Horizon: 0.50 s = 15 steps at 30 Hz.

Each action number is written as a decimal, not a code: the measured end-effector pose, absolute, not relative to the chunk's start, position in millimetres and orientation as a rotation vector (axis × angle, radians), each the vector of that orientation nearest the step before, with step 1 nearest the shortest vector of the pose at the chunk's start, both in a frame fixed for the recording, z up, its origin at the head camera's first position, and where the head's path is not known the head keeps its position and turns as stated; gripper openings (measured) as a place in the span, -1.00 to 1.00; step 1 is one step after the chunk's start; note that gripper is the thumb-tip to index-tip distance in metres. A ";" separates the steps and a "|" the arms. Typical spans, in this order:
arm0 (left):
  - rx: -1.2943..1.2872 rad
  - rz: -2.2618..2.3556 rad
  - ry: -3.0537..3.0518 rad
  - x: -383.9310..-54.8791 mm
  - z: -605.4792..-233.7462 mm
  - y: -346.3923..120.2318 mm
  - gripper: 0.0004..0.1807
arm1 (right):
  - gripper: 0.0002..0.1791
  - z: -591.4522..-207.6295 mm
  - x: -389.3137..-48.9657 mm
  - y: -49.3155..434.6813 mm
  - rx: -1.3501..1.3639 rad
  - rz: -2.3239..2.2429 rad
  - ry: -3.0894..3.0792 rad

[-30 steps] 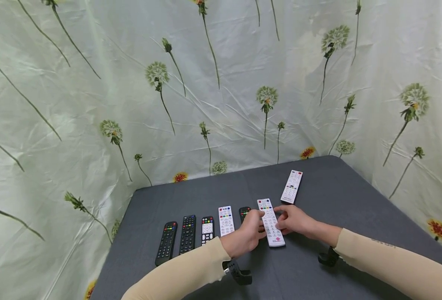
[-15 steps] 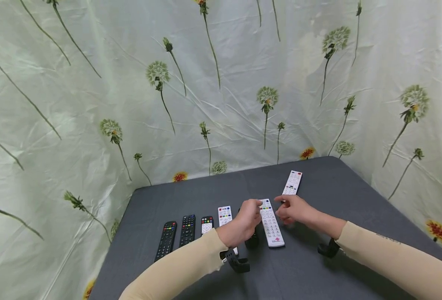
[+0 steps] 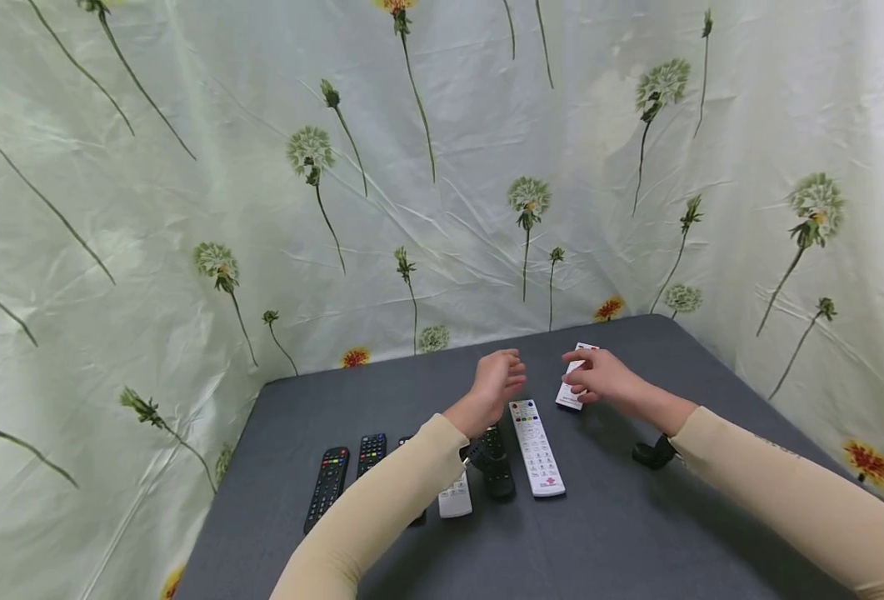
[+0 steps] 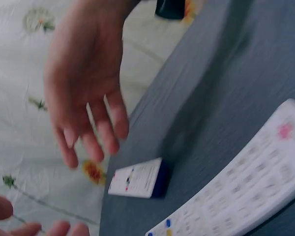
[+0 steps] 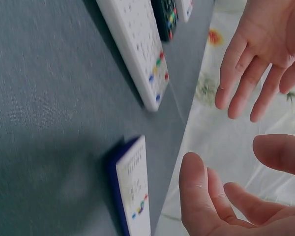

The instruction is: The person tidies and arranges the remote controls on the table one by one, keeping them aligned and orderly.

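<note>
My left hand [image 3: 492, 385] hovers over the table with relaxed fingers, holding nothing. Below and to its right lies a long white remote control [image 3: 536, 450] with a pink logo. My right hand [image 3: 605, 382] is raised, empty, its fingers loosely bent. It overlaps the far white remote control [image 3: 570, 396] in the head view. In the right wrist view that far remote [image 5: 135, 184] shows a dark blue side and lies apart from the fingertips. A black remote [image 3: 497, 471] lies left of the long white one, its upper end hidden by my left wrist.
Another white remote [image 3: 455, 498] and several black ones, including a black remote [image 3: 327, 483] at the left end, lie in a row. My left sleeve covers part of them. A flower-print curtain [image 3: 382, 208] hangs behind the grey table [image 3: 599, 533].
Both hands have left the long white remote and moved up and away over the table. My right hand has come over the far white remote. The long white remote stays lying in the row.
</note>
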<state>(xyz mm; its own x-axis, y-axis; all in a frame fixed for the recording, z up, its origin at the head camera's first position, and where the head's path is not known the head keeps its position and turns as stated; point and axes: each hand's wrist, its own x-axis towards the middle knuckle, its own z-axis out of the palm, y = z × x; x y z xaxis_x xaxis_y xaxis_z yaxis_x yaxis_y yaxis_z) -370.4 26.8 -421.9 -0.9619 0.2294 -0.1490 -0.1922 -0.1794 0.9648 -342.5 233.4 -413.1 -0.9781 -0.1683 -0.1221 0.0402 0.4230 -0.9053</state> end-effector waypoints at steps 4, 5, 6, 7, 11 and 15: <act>0.102 2.246 1.737 -389.3 -424.0 38.4 -0.67 | -0.36 -411.3 -352.4 247.5 -0.069 -1.609 2.461; 0.113 2.248 1.722 -393.1 -425.0 42.3 -0.67 | -0.33 -412.4 -354.8 251.3 -0.057 -1.615 2.449; 0.121 2.242 1.713 -395.9 -425.9 45.8 -0.66 | -0.32 -413.8 -357.1 254.8 -0.039 -1.623 2.436; 0.123 2.236 1.715 -398.5 -427.4 49.9 -0.65 | -0.30 -415.7 -359.5 257.8 -0.022 -1.619 2.430; 0.141 2.172 1.722 -405.4 -438.7 64.0 -0.57 | -0.25 -424.3 -365.6 264.1 0.073 -1.646 2.374; 0.095 2.103 1.662 -408.8 -453.1 71.2 -0.47 | -0.21 -433.9 -369.2 265.8 0.142 -1.686 2.285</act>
